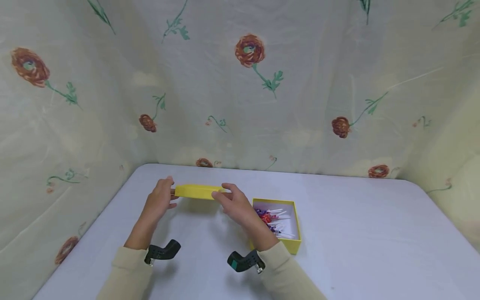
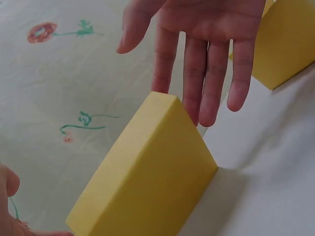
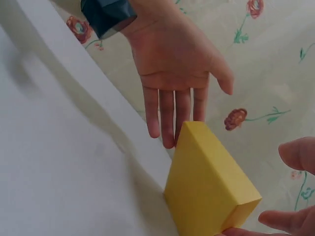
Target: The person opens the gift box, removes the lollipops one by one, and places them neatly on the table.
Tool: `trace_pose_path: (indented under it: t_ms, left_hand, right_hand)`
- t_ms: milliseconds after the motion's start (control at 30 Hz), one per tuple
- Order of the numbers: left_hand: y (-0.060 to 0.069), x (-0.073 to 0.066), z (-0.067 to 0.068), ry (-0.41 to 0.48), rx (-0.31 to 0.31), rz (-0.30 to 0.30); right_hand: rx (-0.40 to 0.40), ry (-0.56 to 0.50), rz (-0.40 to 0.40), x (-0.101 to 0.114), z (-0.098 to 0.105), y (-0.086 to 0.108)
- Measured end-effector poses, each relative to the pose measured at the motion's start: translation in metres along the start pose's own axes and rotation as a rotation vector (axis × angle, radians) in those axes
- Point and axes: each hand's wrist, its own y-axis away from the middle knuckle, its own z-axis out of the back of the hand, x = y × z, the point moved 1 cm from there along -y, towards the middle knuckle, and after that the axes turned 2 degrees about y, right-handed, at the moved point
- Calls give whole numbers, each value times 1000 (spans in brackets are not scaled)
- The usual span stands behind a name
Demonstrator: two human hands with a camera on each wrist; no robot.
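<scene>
The fingers [image 3: 167,113] of the left hand [image 1: 159,200] are extending nearly straight and side by side with narrow gaps, their tips meeting the left end of the yellow box lid [image 1: 196,191], while the thumb is standing apart from it. The right hand [image 1: 235,205] is facing it at the lid's right end, its fingers [image 2: 215,83] also straight and slightly spread, their tips reaching behind the lid's edge, its thumb sticking out clear. The lid is leaning at a tilt between the two hands, casting a shadow beneath it; whether its lower edge is touching the white tabletop [image 1: 356,221], I cannot tell. Behind the hands, black wrist brackets [image 1: 163,251] are jutting out nearer the wearer than the lid, beside pale sleeves [image 1: 133,266]. To the right of the lid, partly hidden by the right forearm, an open yellow box [image 1: 294,246] is sitting and holding wrapped lollipops [image 1: 268,218], their white sticks pointing away from the lid. Beyond the lid, a flower-patterned curtain [image 1: 300,83] is hanging.
</scene>
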Motion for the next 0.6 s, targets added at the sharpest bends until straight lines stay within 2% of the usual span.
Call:
trace_pose_path:
  t_ms: [133,433,533,600]
  left_hand:
    - [1,4,4,-51,13,26]
    - [5,1,4,-134,91,146]
    - [12,-5,6,-145,110,165]
    - [23,-18,10,-150,132,167]
  right_hand:
    - [-34,-13,-11,-5,-8,-4]
    - [-75,35,-79,-17,-19,-9]
    - [-72,49,-82,-19,-22,-8]
    - [-66,61,-71,-20,-24,-7]
